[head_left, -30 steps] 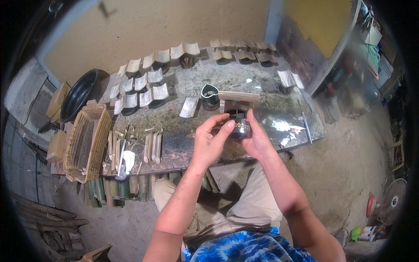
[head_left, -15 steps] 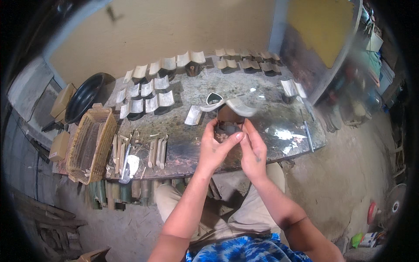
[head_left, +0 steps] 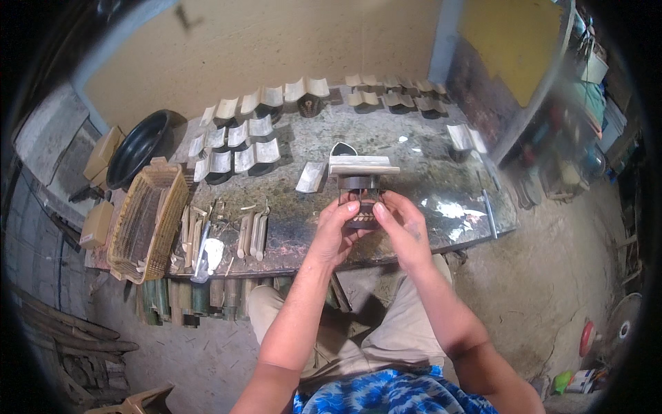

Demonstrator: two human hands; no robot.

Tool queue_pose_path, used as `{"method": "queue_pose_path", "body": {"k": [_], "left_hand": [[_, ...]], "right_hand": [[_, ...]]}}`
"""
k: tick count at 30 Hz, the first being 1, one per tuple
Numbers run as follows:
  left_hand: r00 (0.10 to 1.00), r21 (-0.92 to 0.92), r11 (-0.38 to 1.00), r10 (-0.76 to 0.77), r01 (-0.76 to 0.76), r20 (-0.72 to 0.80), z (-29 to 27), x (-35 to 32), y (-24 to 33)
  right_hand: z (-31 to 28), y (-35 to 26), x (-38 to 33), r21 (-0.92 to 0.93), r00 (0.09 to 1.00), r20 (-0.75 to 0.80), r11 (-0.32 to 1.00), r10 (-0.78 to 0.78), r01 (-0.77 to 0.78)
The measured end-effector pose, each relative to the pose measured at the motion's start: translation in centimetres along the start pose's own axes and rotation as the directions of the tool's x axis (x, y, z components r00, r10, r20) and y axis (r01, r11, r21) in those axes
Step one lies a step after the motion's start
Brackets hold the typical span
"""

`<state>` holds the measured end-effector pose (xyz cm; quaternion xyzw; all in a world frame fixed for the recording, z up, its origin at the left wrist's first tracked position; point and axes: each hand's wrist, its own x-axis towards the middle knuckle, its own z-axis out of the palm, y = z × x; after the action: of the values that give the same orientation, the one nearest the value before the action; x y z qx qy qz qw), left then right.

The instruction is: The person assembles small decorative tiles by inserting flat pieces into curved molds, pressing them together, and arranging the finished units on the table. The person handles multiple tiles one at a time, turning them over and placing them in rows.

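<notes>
In front of me, over the near middle of the table, a small hut-shaped bamboo craft piece [head_left: 358, 183] is held upright between both hands. It has a pale roof, a dark brown round body with thin posts, and a row of light bits low on its front. My left hand [head_left: 334, 228] wraps its lower left side, thumb on the front. From the right, my right hand [head_left: 400, 224] grips the same base, its thumb near the light bits. Just behind the roof stands a pointed, pale-rimmed loop [head_left: 341, 148], partly covered. A loose curved bamboo piece [head_left: 311, 177] lies left of it.
Rows of roofed bamboo pieces [head_left: 255, 156] stand at the back left, others [head_left: 398, 101] at the back right. A woven basket [head_left: 149, 228], a black basin [head_left: 140, 150] and bamboo strips [head_left: 254, 234] are on the left. White scraps [head_left: 452, 212] and a metal rod [head_left: 489, 214] lie right.
My hands have turned the hut-shaped piece: its roof now shows a straight long side instead of its curved end. Both hands' fingers have shifted around the base.
</notes>
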<state>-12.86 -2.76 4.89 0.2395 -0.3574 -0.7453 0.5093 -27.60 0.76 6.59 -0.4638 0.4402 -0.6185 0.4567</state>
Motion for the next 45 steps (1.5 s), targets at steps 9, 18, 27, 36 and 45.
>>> {"method": "queue_pose_path", "body": {"k": [9, 18, 27, 36, 45], "left_hand": [[0.999, 0.074, 0.996, 0.052, -0.053, 0.017, 1.4, -0.2, -0.1], [0.993, -0.091, 0.995, 0.047, -0.037, 0.111, 1.0, 1.0, -1.2], [0.999, -0.066, 0.997, 0.049, -0.05, -0.018, 1.4, 1.2, -1.6], [0.997, 0.039, 0.998, 0.06, -0.058, -0.038, 0.6, 1.3, -1.5], [0.995, -0.065, 0.995, 0.081, -0.077, 0.06, 0.4, 1.1, -1.0]], "right_hand": [[-1.8, -0.9, 1.3, 0.153, 0.952, 0.245, 0.962, 0.183, -0.224], [-3.3, -0.6, 1.8, 0.21, 0.945, 0.303, 0.958, 0.126, -0.195], [-3.0, -0.2, 1.7, 0.246, 0.972, 0.21, 0.957, 0.104, -0.156], [-3.4, 1.2, 1.8, -0.023, 0.985, 0.173, 1.0, 0.011, -0.007], [-3.1, 0.3, 1.4, 0.217, 0.995, 0.051, 0.971, 0.091, -0.1]]}}
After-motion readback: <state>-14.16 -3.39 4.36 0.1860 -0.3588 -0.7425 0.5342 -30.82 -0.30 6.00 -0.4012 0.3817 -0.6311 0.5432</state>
